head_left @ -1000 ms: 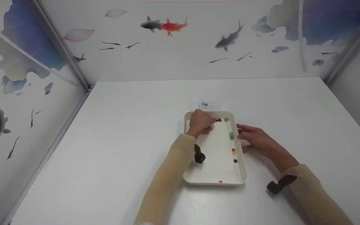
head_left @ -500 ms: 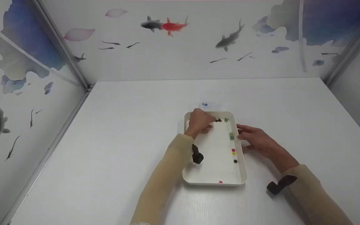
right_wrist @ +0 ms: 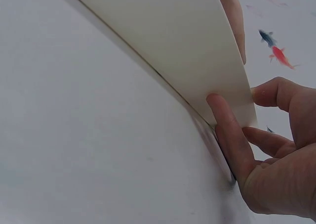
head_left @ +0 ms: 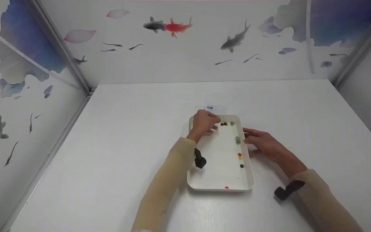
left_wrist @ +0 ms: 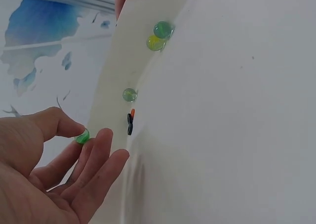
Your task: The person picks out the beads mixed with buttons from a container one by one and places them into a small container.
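Note:
Inside the far left end of a cream rectangular tray point(head_left: 217, 174), my left hand point(head_left: 204, 123) pinches a small green marble point(left_wrist: 82, 136) between thumb and a finger; its other fingers are spread. Just right of it, small dark and orange flat pieces point(left_wrist: 130, 122) lie by the far wall, with a clear green marble point(left_wrist: 129, 95) beyond. My right hand point(head_left: 266, 145) rests at the tray's right side. In the right wrist view its extended fingers point(right_wrist: 229, 130) touch the outer wall, and another fingertip meets the rim. Two more marbles point(head_left: 238, 140) sit along the right wall.
Pink, yellow and black discs point(head_left: 240, 158) lie along the tray's right side, and a pink disc point(head_left: 226, 187) at its near end. Behind the tray is a see-through container point(head_left: 219, 108) with small blue pieces. Patterned walls point(head_left: 172, 58) enclose the white table point(head_left: 124, 129).
My left hand has drawn slightly up and left, away from the dark pieces by the far wall. My right hand stays at the tray's side.

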